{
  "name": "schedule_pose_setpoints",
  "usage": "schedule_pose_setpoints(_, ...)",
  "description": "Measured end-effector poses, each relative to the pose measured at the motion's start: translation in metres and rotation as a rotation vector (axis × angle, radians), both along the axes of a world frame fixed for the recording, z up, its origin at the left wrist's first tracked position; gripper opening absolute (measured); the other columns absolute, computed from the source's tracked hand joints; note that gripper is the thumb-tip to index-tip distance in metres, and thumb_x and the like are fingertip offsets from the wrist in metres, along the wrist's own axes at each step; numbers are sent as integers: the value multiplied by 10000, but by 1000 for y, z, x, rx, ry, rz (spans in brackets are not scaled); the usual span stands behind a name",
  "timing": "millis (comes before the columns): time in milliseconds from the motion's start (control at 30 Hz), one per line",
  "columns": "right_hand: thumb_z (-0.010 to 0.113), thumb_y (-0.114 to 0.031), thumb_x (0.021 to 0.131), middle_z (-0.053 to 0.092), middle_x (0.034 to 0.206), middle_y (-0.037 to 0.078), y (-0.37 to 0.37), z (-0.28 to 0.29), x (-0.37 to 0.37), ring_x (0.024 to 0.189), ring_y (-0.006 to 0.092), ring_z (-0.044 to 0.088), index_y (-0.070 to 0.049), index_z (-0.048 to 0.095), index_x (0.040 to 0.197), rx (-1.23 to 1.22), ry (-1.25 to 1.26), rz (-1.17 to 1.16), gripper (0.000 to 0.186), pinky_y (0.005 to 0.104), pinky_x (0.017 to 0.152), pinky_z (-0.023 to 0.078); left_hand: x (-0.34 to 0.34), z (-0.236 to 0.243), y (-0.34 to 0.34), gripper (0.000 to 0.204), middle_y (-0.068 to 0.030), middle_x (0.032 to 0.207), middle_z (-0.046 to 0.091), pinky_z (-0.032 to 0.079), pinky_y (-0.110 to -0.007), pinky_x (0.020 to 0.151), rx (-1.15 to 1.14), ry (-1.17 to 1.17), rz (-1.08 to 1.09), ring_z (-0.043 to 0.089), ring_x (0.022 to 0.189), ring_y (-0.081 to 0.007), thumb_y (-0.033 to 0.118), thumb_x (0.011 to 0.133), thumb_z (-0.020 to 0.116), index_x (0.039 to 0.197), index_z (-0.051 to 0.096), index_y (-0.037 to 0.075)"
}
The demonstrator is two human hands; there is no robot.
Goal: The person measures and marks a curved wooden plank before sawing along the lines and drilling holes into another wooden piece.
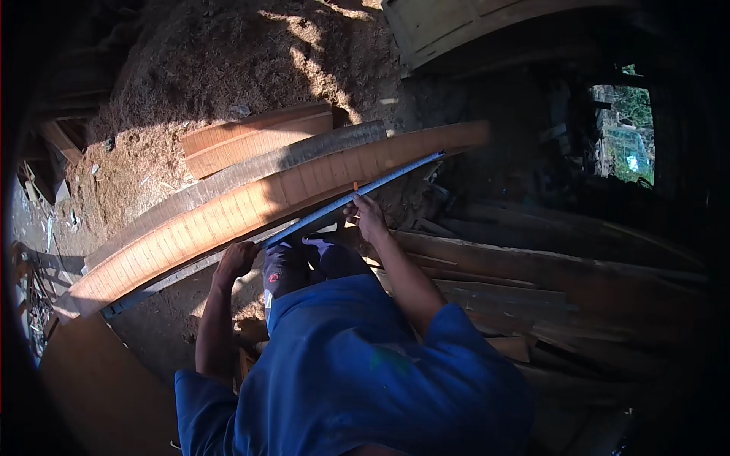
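A long reddish-brown wooden board [220,213] lies across in front of me, with many lines running crosswise over its face. Along its near edge stretches a thin, pale metal ruler [319,213], slanting up to the right. My left hand [238,260] is closed around the ruler's left end. Farther right, my right hand [368,216] is closed by the ruler's middle, and a short orange stick like a pencil [356,185] pokes up from its fingertips. Those fingers also touch the ruler's near side.
Behind the board lie a weathered grey plank [175,201] and shorter brown boards [258,133]. Sawdust [205,68] covers the ground beyond. Stacked planks [487,296] fill the shaded right side. A curved brown sheet [106,380] stands at lower left.
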State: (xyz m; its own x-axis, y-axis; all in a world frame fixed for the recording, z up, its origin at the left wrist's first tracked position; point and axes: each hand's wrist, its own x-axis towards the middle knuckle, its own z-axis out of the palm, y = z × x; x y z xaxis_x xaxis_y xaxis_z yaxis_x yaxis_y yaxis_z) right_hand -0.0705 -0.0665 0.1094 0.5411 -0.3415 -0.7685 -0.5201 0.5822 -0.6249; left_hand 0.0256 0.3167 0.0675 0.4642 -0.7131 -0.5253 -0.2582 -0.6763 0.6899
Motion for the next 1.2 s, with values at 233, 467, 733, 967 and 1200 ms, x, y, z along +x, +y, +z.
schedule_pose_setpoints(233, 584, -210, 977, 533, 708, 1, -146, -40, -16, 561, 111, 541, -91, 580, 963, -248, 49, -420, 120, 237, 464, 448, 16, 48, -84, 350, -233, 841, 662, 496, -484, 738, 97, 58, 107, 646, 848, -414, 376, 962, 526, 965, 661, 53)
schedule_pose_setpoints(467, 575, -253, 979, 477, 676, -5, -420, -96, -20, 490, 102, 437, -122, 540, 881, -400, 330, -596, 167, 234, 404, 306, 21, 54, -57, 259, -186, 835, 624, 475, -461, 681, 239, 2, 167, 633, 801, -386, 286, 960, 542, 891, 627, 51)
schedule_pose_setpoints(733, 572, -319, 974, 426, 566, -25, -475, -191, -15, 415, 107, 385, -145, 510, 798, -430, 455, -464, 255, 257, 365, 250, 3, 66, -135, 303, -184, 797, 590, 463, -468, 686, 476, -41, 218, 607, 796, -403, 309, 967, 527, 843, 602, 43)
schedule_pose_setpoints(967, 588, -221, 966, 522, 646, -18, -485, -162, -45, 505, 68, 474, -103, 559, 801, -366, 426, -447, 206, 197, 410, 332, 22, 26, -136, 445, -150, 896, 679, 489, -470, 769, 679, -60, 170, 647, 880, -359, 520, 963, 461, 937, 671, 129)
schedule_pose_setpoints(1200, 594, -212, 944, 536, 669, -23, -399, -121, -69, 498, 66, 458, -107, 582, 856, -476, 509, -186, 138, 223, 404, 313, 0, -18, -78, 437, -78, 1126, 683, 461, -450, 911, 747, 13, 215, 627, 1077, -274, 513, 981, 426, 1105, 687, 185)
